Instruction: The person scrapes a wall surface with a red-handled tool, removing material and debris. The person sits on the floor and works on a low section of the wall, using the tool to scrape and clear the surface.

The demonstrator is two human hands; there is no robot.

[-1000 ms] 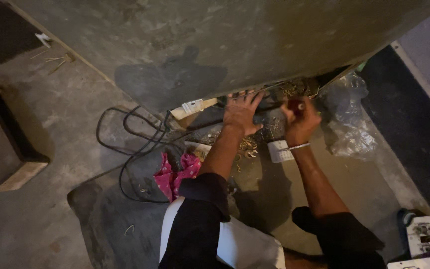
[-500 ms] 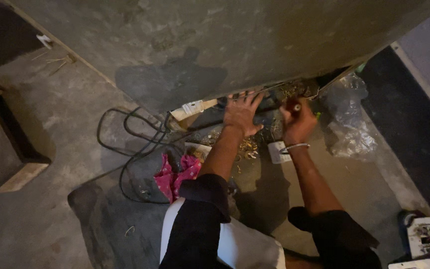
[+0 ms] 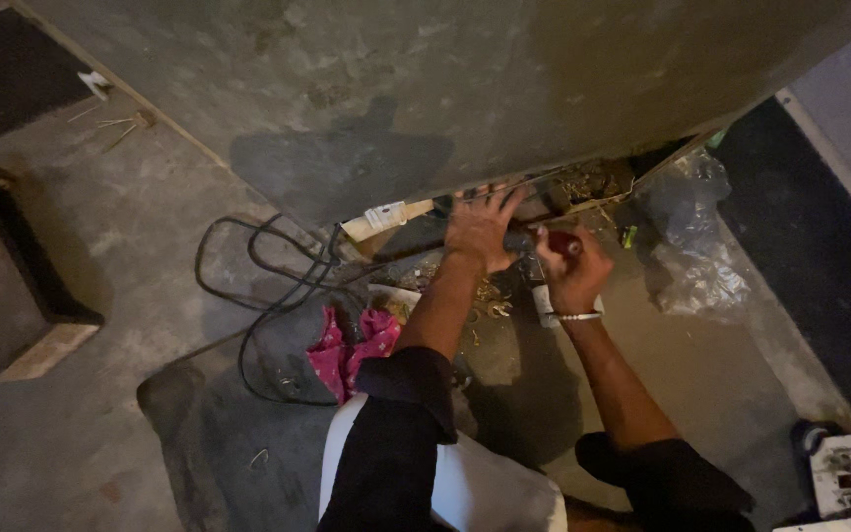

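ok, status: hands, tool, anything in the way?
Left hand spread flat at the panel's lower edge. Right hand gripping a red-handled tool. Black cables and pink cloth left of the arms.

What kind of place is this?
Probably a rough workshop or repair spot: a bare grey concrete floor, a tangled black cable, and both hands working at the bottom edge of a large grey metal panel.

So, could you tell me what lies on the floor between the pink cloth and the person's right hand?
In the head view, the person's left forearm crosses that stretch, with small brass-coloured scraps scattered on the floor beneath it.
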